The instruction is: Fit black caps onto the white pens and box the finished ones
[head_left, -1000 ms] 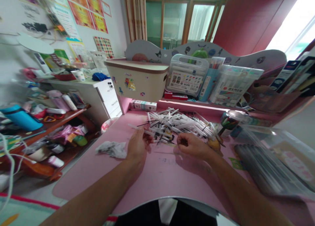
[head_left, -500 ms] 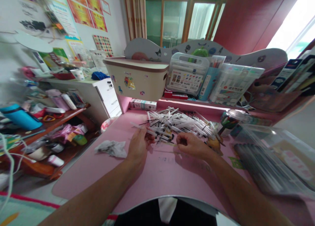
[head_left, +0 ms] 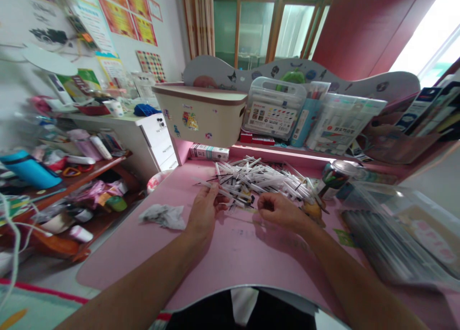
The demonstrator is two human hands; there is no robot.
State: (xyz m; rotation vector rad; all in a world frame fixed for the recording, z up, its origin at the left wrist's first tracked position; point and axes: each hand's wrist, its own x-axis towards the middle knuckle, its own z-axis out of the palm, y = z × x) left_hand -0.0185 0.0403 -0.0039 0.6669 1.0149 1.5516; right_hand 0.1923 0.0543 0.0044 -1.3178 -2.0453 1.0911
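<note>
Across the far middle of the pink bench, in the head view, lies a loose pile of white tubes, some with dark thin pieces among them. The left hand, at the pile's near left edge, seems to pinch a slim pale tube between thumb and fingers. The right hand is curled close to the pile's near side; I cannot tell whether its grip holds anything. Such a tube should be light, fairly stiff and smooth enough to roll, so a fingertip hold near mid-length would suit it. The bench looks flat and faintly marked, with a crumpled tissue at left and a clear box at right. Beyond stand a lidded bin and a window.
</note>
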